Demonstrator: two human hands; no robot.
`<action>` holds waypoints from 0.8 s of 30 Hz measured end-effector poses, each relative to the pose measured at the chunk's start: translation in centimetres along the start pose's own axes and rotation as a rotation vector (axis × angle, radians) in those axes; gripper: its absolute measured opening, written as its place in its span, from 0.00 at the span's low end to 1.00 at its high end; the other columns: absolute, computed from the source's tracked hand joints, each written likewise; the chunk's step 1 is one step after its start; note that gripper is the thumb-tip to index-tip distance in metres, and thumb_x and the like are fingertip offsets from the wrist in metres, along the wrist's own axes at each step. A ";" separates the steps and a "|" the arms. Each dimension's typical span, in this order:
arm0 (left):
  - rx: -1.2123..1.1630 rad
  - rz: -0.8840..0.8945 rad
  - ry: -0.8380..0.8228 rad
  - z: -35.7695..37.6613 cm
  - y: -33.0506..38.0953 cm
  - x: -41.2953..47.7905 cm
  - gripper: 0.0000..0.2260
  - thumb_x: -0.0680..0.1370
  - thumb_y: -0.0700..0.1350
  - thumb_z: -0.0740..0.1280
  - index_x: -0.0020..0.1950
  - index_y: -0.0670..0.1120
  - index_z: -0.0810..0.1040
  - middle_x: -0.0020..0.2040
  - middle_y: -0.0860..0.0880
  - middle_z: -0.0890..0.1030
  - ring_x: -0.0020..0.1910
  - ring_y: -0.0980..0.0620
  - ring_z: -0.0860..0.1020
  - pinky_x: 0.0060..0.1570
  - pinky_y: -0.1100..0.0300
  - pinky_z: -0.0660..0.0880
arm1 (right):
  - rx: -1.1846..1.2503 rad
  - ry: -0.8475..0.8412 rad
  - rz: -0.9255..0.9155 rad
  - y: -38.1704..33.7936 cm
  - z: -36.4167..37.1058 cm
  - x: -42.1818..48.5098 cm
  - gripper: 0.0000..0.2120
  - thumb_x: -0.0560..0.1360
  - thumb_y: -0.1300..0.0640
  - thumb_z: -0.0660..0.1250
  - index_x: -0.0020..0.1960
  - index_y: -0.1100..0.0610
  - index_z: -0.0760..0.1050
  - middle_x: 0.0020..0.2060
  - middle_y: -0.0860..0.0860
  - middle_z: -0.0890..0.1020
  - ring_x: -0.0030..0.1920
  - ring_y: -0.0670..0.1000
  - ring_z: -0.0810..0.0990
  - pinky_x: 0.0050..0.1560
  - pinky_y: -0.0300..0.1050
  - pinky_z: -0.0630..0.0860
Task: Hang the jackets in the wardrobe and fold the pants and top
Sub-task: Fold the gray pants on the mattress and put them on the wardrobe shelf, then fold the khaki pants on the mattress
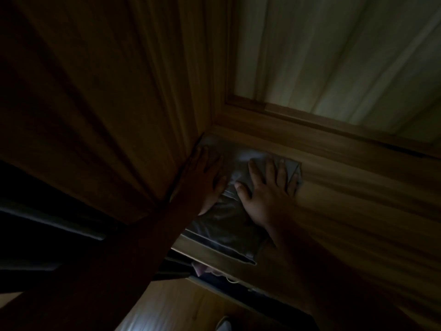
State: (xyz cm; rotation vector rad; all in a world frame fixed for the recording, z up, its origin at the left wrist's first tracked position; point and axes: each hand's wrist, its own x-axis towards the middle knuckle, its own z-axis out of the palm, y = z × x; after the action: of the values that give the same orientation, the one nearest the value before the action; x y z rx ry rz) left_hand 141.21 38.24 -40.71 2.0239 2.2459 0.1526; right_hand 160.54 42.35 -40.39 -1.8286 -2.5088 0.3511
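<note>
A folded grey garment [228, 222] lies on a wooden wardrobe shelf [346, 192], pushed into the corner by the left side panel. My left hand [205, 180] rests flat on the garment's left part, fingers straight. Spread flat, my right hand [265, 189] presses on its right part. The scene is very dark, so I cannot tell which garment it is.
The wardrobe's wooden side panel [107, 103] rises on the left. A pale back panel [334, 51] stands behind the shelf. Below the shelf edge, a bit of pinkish cloth [202, 269] shows on a lower level. Wooden floor [171, 309] lies beneath.
</note>
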 end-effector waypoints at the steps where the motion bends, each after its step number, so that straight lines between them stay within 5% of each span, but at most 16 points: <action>1: -0.010 0.022 0.005 -0.5 0.0 -0.2 0.33 0.79 0.62 0.45 0.79 0.48 0.64 0.80 0.40 0.60 0.80 0.41 0.54 0.78 0.46 0.54 | -0.006 -0.042 0.002 0.0 -0.2 0.0 0.36 0.77 0.26 0.40 0.82 0.39 0.42 0.83 0.51 0.39 0.80 0.59 0.33 0.76 0.68 0.33; 5: -0.042 0.113 0.056 -1.4 0.5 -3.8 0.25 0.81 0.55 0.56 0.67 0.41 0.79 0.68 0.36 0.76 0.69 0.35 0.73 0.70 0.44 0.69 | -0.047 -0.094 0.000 -0.7 -0.9 -1.7 0.33 0.80 0.31 0.39 0.82 0.41 0.44 0.83 0.53 0.41 0.80 0.61 0.34 0.76 0.69 0.37; 10: -0.191 0.094 -0.147 -1.5 1.4 -12.5 0.31 0.82 0.63 0.45 0.77 0.47 0.68 0.79 0.41 0.65 0.80 0.41 0.56 0.76 0.41 0.59 | 0.107 -0.108 -0.112 -1.6 -0.3 -10.9 0.40 0.76 0.30 0.43 0.82 0.48 0.55 0.82 0.57 0.50 0.81 0.63 0.41 0.78 0.67 0.47; 13: -0.332 0.093 -0.151 -3.0 1.1 -18.8 0.30 0.81 0.63 0.52 0.76 0.46 0.70 0.77 0.42 0.67 0.79 0.41 0.61 0.73 0.43 0.65 | 0.107 -0.133 -0.189 -2.0 -0.4 -16.2 0.38 0.76 0.33 0.48 0.79 0.53 0.64 0.79 0.62 0.60 0.80 0.67 0.51 0.77 0.66 0.56; 17: -0.448 -0.090 -0.162 -6.0 0.2 -27.4 0.25 0.82 0.58 0.58 0.79 0.51 0.65 0.77 0.51 0.65 0.75 0.50 0.67 0.71 0.60 0.64 | 0.092 -0.113 -0.242 -6.0 -3.3 -21.5 0.25 0.80 0.41 0.58 0.72 0.52 0.73 0.68 0.53 0.74 0.71 0.59 0.68 0.71 0.56 0.66; 24: -0.366 -0.253 -0.192 -10.4 -8.6 -43.3 0.21 0.83 0.57 0.60 0.75 0.56 0.69 0.71 0.54 0.73 0.63 0.55 0.77 0.61 0.61 0.72 | 0.267 -0.384 -0.452 -18.2 -6.5 -32.3 0.23 0.81 0.41 0.62 0.74 0.46 0.70 0.68 0.47 0.75 0.66 0.50 0.76 0.64 0.50 0.75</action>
State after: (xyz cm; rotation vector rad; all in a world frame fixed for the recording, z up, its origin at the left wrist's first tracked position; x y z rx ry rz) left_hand 135.61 -5.74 -30.96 1.4937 2.1418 0.3057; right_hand 154.60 7.73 -26.77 -1.1416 -2.8328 1.0336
